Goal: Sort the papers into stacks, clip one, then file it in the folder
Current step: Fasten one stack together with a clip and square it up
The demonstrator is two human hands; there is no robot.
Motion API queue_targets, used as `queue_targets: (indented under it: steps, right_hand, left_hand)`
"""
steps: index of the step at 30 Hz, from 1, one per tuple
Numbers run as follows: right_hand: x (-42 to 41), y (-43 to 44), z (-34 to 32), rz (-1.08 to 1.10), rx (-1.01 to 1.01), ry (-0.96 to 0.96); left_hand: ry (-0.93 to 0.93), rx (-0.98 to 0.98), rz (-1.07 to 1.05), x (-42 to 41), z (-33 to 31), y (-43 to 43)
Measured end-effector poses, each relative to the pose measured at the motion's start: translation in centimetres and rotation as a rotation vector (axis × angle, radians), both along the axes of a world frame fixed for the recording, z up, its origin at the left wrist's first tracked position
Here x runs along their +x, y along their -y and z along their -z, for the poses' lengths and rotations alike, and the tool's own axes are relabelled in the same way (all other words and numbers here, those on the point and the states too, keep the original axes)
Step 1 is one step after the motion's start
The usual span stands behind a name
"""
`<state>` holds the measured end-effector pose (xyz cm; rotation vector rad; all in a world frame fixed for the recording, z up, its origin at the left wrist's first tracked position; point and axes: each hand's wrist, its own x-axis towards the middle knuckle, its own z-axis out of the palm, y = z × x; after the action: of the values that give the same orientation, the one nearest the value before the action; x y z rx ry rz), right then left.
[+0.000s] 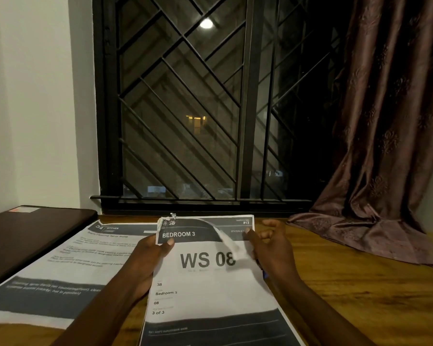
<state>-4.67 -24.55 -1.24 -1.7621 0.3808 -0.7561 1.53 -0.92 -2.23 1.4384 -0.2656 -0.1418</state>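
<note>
In the lower middle of the frame a stack of papers (210,290) lies on the wooden counter (348,295), its top page headed "BEDROOM 3" and printed with "WS 08" in large letters. The left hand (148,255) grips the stack's left edge near the top, thumb pressed down on the dark header and fingers underneath. The right hand (273,248) sits at the stack's right edge with its fingers curled. A blurred top sheet (225,238) bends up and across toward it, but I cannot tell whether that hand actually pinches the sheet. The two hands are apart, one on each side of the page. A small metal fastener (172,216) shows at the stack's torn upper left corner. Something small and blue (264,274) peeks out beneath the right hand, too little of it visible to identify.

Left of the stack, and partly under it, a second printed sheet (68,265) headed "KITCHEN" lies flat. At the left edge of the frame rests a dark flat cover (23,233) with a pale label. Behind the counter are a black-grilled window (185,108), a white wall (35,96) at the upper left and a brown curtain (385,121) draping onto the counter at the right.
</note>
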Motion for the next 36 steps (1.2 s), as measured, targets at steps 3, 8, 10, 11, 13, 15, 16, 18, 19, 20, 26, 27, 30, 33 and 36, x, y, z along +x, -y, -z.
queue_targets:
  steps: [3,8,10,11,13,15,16,18,19,20,26,27,30,33,36]
  right_hand:
    - [0.0,-0.5,0.2,0.066,-0.149,0.089]
    - [0.4,-0.3,0.9,0.016,-0.210,0.136]
    - [0.5,-0.4,0.6,0.047,-0.195,0.161]
    - [0.7,-0.4,0.5,0.064,-0.178,0.165]
    - [0.5,-0.6,0.1,0.073,-0.146,0.175]
    - [0.2,-0.6,-0.2,0.048,-0.131,0.176]
    - [0.0,-0.7,-0.3,0.037,-0.137,0.172]
    - [-0.2,-0.7,-0.3,0.046,-0.162,0.170]
    - [-0.2,-0.7,-0.3,0.055,-0.169,0.182]
    - [-0.3,-0.8,-0.4,0.066,-0.167,0.190]
    - [-0.8,-0.8,-0.1,0.103,-0.325,0.213]
    - [-0.9,-0.7,-0.2,0.113,-0.370,0.229]
    - [-1.4,-0.7,-0.5,-0.003,-0.359,0.263]
    - [-2.1,-0.9,-0.6,-0.242,-0.092,0.227]
    - [-1.5,-1.0,-0.5,-0.242,0.142,0.025]
  left_hand:
    - [-0.020,-0.012,0.008,-0.1,0.1,0.2]
    - [-0.018,-0.004,0.004,0.0,0.1,0.1]
    - [-0.018,-0.013,0.015,0.1,0.2,0.1]
    - [-0.015,-0.018,0.023,0.1,0.2,0.1]
    - [-0.010,-0.017,0.029,0.0,0.2,0.1]
    - [-0.004,-0.019,0.032,0.0,0.1,0.1]
    - [0.000,-0.021,0.033,0.0,0.1,0.1]
    - [0.007,-0.024,0.027,-0.1,0.1,0.2]
    - [0.008,-0.026,0.026,-0.1,0.1,0.3]
    - [0.001,-0.029,0.024,0.0,0.1,0.3]
    - [-0.027,-0.004,0.011,0.2,0.0,0.2]
    - [-0.027,0.000,0.010,0.2,0.1,0.2]
    - [-0.016,0.015,0.009,0.1,0.1,0.2]
    - [0.005,0.030,0.005,-0.1,0.0,0.1]
    - [0.014,0.025,-0.013,-0.3,-0.2,0.0]
